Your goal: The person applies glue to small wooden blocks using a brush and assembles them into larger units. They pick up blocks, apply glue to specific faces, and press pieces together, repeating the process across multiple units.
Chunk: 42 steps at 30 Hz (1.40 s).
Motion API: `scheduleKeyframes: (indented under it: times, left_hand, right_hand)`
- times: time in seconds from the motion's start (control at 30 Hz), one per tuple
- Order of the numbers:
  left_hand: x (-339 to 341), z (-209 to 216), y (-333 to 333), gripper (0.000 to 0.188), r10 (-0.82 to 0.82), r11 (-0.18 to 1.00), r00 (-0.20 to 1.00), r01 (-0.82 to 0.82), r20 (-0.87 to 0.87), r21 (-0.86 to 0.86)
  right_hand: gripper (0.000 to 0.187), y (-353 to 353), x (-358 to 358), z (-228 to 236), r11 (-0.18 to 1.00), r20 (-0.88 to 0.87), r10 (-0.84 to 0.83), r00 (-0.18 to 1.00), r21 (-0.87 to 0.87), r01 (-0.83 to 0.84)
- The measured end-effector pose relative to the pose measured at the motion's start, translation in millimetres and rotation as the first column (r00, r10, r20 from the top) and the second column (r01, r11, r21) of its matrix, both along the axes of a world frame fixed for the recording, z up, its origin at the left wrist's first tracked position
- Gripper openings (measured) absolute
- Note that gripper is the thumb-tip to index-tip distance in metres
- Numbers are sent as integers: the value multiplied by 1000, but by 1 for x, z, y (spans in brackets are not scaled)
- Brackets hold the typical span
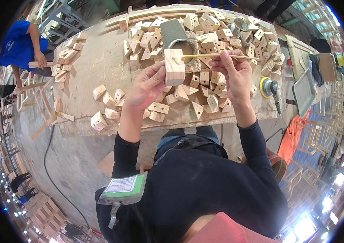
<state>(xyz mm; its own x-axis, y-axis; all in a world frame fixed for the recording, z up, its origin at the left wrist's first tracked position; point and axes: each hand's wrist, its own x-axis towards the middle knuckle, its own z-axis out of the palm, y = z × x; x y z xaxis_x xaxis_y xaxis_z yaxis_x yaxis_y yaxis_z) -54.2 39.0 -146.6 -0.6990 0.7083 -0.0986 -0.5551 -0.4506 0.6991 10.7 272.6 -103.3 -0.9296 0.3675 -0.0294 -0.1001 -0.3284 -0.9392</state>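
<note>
My left hand grips a pale wooden block by its left side, raised over the workbench. Between the thumb and fingers of my right hand is a thin wooden stick, lying roughly level. The stick's left tip meets the block's upper part, where a small yellowish smear shows. Just beyond the block, a dark open-ended container lies tipped toward me among the pieces. Loose wooden blocks with drilled holes are scattered below and around both hands.
A large heap of blocks covers the bench's far right. An orbital sander with a yellow rim rests at the right edge, near a grey tray. At the left, a person in a blue shirt handles wood. A cable crosses the floor.
</note>
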Motion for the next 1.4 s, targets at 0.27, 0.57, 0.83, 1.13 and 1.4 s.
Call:
scheduleKeyframes:
  times: [0.27,0.57,0.83,1.13,1.4]
  left_hand:
    - [6,11,3,50,-8,1000,1000,8,-10,25]
    - [9,22,10,42,-34,973,997,18,69,229]
    - [7,21,6,59,-22,985,998,10,67,174]
    - [-5,15,-11,62,-13,983,998,3,56,182]
    - [-98,-25,-60,48,290,954,957,-287,21,-81]
  right_hand:
    - [11,-2,11,7,999,-105,32,994,-3,-33]
    - [8,2,27,15,994,-141,111,984,41,-106]
    - [8,-7,18,26,992,-124,67,990,113,-53]
    - [12,-13,9,21,971,-116,199,973,155,-180]
    - [10,-9,-12,5,998,50,2,999,58,-5]
